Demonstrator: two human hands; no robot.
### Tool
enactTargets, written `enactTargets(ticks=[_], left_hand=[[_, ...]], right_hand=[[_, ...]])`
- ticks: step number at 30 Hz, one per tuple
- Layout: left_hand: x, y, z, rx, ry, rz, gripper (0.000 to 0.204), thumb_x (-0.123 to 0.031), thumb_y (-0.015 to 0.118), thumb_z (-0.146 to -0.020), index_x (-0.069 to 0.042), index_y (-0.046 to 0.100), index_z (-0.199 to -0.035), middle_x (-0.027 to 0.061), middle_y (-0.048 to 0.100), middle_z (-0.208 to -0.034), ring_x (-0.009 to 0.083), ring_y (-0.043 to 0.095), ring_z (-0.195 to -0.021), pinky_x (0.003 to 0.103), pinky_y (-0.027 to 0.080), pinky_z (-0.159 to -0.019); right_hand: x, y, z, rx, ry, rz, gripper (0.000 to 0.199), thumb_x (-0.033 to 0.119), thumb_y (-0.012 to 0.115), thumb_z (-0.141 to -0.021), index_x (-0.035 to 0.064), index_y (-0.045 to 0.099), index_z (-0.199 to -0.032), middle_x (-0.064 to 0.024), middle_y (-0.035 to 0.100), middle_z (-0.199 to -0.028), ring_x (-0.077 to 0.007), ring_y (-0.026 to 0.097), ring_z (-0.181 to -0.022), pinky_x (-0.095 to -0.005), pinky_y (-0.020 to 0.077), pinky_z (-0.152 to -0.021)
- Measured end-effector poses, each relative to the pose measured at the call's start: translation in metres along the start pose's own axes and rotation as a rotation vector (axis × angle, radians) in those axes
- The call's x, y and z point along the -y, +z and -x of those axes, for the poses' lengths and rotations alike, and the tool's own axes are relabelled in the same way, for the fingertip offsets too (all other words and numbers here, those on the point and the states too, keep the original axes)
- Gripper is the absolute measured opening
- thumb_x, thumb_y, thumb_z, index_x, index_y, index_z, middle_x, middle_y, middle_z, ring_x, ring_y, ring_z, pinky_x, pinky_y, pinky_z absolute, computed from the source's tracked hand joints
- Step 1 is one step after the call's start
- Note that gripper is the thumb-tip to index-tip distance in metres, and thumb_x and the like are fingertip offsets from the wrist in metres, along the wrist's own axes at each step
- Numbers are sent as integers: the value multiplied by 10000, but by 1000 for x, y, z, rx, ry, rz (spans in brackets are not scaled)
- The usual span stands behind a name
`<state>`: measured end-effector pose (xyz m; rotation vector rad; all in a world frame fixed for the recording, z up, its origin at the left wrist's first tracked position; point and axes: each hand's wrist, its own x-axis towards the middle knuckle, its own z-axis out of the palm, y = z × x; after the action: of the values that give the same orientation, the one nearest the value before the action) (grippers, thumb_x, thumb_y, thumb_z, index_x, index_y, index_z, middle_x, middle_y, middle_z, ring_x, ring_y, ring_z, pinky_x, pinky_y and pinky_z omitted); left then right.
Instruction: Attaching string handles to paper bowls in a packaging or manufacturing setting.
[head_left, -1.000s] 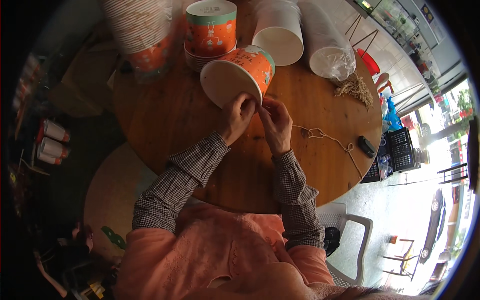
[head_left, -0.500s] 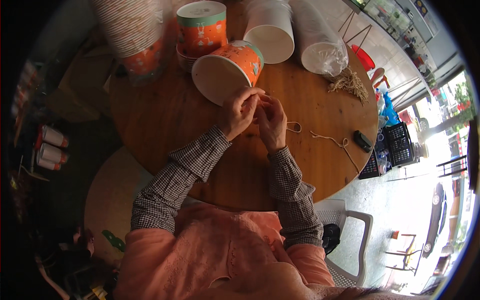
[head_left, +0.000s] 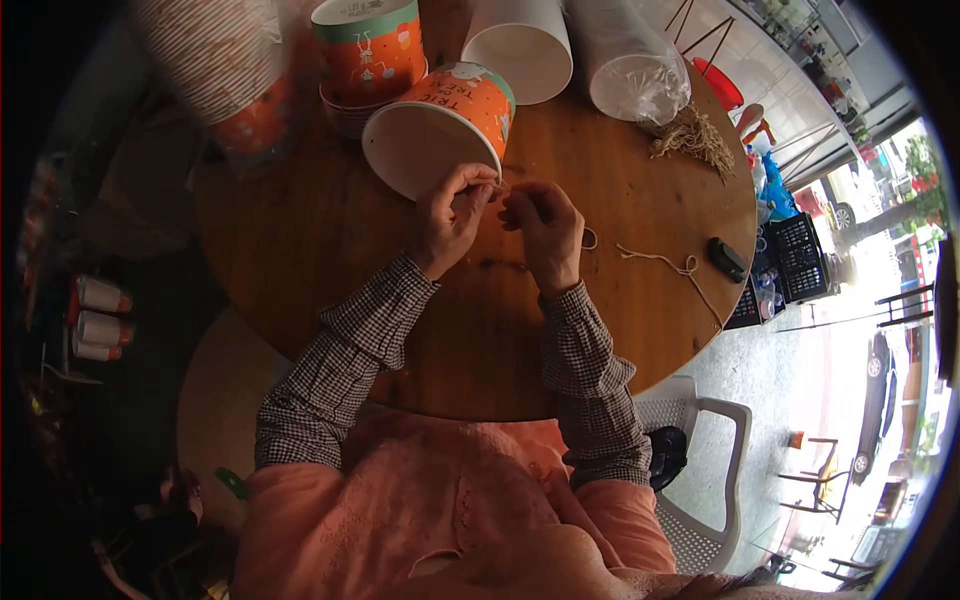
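Both hands sit a touch further in from the table's far edge than half a second ago, and the orange paper bucket point(head_left: 440, 125) has tipped with them, its white mouth now facing the person more squarely. The loose twine point(head_left: 668, 264) trailing toward the table's right edge lies much as it did.

Left hand point(head_left: 452, 215) is up at the bucket's rim, wrist cocked back, thumb and forefinger pinched tight right at the lip; they seem to have the twine's end there, though it is too fine to be sure. Right hand point(head_left: 545, 228) is just beside it, knuckles up, fingers curled in and closed on the same strand, a small loop of it showing at the heel of the hand. The two hands almost touch, both forearms in checked sleeves angling in from the near edge.

The bucket lies on its side toward the far edge of the round wooden table point(head_left: 330, 260), leaning on a stack of orange buckets point(head_left: 372, 50) behind it. A white bucket point(head_left: 520, 45) and a plastic-wrapped stack point(head_left: 625, 65) lie at the far right, a bundle of twine point(head_left: 692, 135) beside them, a small black object point(head_left: 727, 258) near the right edge.
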<state>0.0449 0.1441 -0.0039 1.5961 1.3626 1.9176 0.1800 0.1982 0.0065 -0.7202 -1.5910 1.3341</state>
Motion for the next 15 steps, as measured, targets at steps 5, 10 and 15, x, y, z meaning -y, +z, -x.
enactTargets(ticks=[5, 10, 15], left_hand=[[-6, -3, 1, 55, 70, -213, 85, -70, 571, -911, -11, 606, -962, 78, 640, -859, 155, 651, -799, 272, 522, -696], [-15, 1, 6, -48, -8, -225, 91, -89, 572, -918, -20, 590, -974, 72, 645, -827, 153, 641, -732, 251, 509, -618], [-5, 6, 6, -148, -24, 128, 101, -109, 547, -940, -27, 574, -994, 58, 654, -826, 130, 634, -676, 240, 508, -580]], right_hand=[[7, 0, 1, -57, 28, 179, 119, 106, 585, -903, 1, 589, -960, -74, 642, -759, -105, 615, -631, -251, 493, -552], [15, 3, 4, -32, -29, 229, 115, 102, 585, -900, 2, 584, -956, -82, 655, -780, -116, 619, -622, -256, 494, -549], [10, 0, 19, -18, 29, 244, 109, 91, 586, -892, 1, 589, -952, -97, 667, -809, -136, 631, -618, -278, 507, -556]])
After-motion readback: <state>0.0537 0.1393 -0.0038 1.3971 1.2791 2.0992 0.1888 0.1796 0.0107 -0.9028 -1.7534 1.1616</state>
